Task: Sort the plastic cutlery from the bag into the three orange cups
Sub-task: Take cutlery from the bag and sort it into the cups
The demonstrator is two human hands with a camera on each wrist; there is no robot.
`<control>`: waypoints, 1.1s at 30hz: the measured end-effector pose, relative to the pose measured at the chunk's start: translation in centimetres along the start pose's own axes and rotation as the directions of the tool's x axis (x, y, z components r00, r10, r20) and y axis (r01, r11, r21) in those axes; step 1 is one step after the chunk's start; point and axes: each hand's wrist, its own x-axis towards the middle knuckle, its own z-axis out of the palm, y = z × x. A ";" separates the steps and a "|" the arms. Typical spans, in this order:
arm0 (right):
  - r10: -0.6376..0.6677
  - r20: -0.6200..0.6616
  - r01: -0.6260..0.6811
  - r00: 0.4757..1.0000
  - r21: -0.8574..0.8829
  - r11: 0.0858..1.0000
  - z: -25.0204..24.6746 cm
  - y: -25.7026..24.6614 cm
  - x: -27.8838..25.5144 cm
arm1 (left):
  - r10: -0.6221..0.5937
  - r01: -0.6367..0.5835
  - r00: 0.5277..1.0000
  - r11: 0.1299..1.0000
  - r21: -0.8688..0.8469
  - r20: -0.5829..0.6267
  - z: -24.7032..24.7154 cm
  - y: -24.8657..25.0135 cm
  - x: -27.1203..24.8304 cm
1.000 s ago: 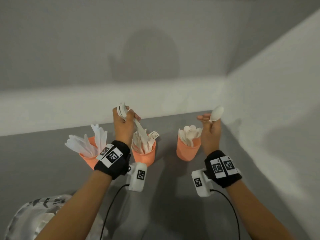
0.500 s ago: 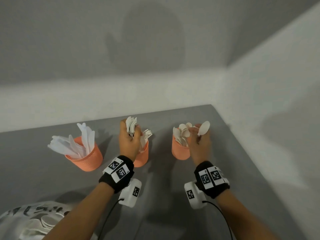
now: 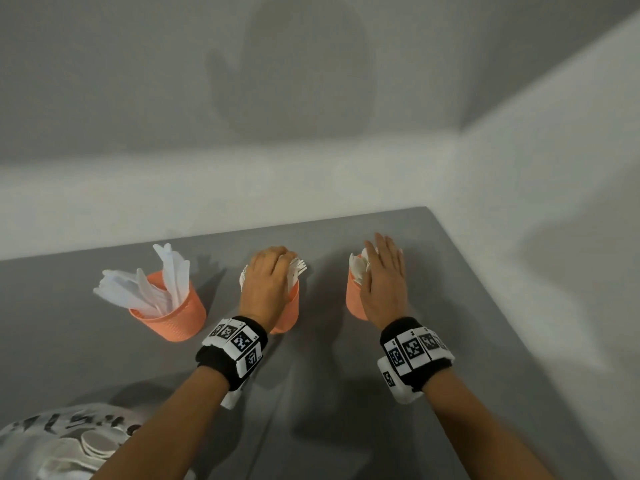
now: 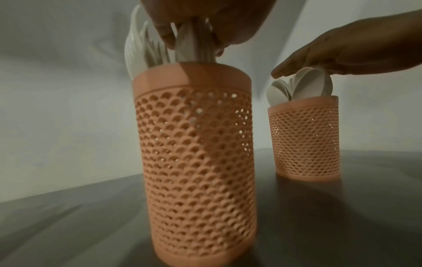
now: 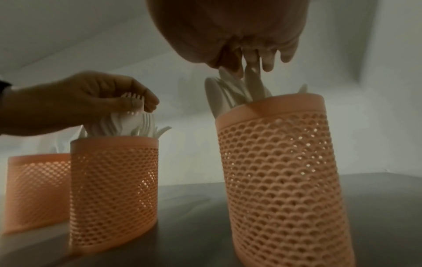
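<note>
On the grey worktop (image 3: pixel 450 393) three orange cups are standing in a row. Your left hand (image 3: pixel 265 289) is sitting over the middle cup (image 3: pixel 292 306), fingers (image 5: pixel 137 102) pinching white forks (image 5: pixel 134 108). Your right hand (image 3: pixel 384 285) is lying flat, fingers straight, pressing the spoons (image 4: pixel 303 84) in the right cup (image 4: pixel 303 137).

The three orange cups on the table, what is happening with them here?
A person is sorting white plastic cutlery into them. The left hand holds a bunch of forks in the middle cup. The right hand lies flat, fingers straight, on the spoons in the right cup. The left cup holds knives. More cutlery remains in the bag.
</note>
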 end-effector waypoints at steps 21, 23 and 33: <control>0.053 -0.005 -0.053 0.999 0.032 0.998 -0.5 -4.9 -1.2 | -0.311 0.447 0.856 0.846 -0.290 0.413 -7.2 2.5 0.0; -0.054 -0.027 0.058 0.998 0.171 0.983 0.2 -7.7 -1.8 | -0.358 0.472 0.873 0.790 -0.391 0.330 -9.2 1.6 -1.0; -0.424 0.462 -0.005 0.779 0.681 0.733 7.7 -22.4 -10.6 | -0.685 0.661 0.728 0.695 -0.282 0.016 -18.3 -6.5 -11.8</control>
